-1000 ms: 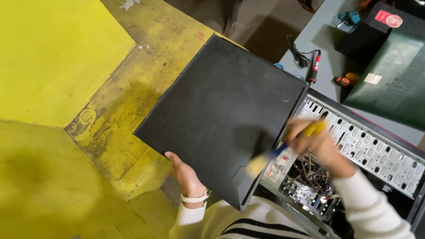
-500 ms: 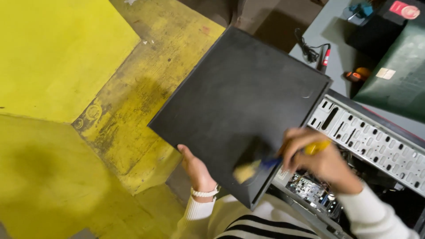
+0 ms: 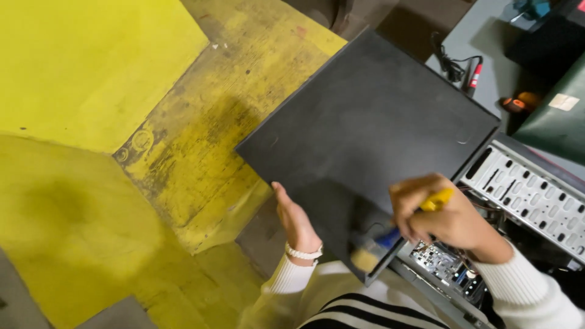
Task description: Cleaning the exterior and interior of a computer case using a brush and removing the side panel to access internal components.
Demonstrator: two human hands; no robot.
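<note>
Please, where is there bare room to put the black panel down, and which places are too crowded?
Bare room: the yellow floor left of the black panel, beyond the left hand. Crowded: the open computer case under the right hand with its brush, and the grey table with a cable.

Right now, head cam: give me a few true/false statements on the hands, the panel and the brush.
1. The left hand grips the near edge of the black side panel. True.
2. The right hand holds a red screwdriver. False: it holds a brush with a yellow handle.
3. The brush bristles lie on the panel's lower corner. True.
4. The open computer case is left of the panel. False: it is at the right, partly under it.
5. The floor is yellow. True.
</note>
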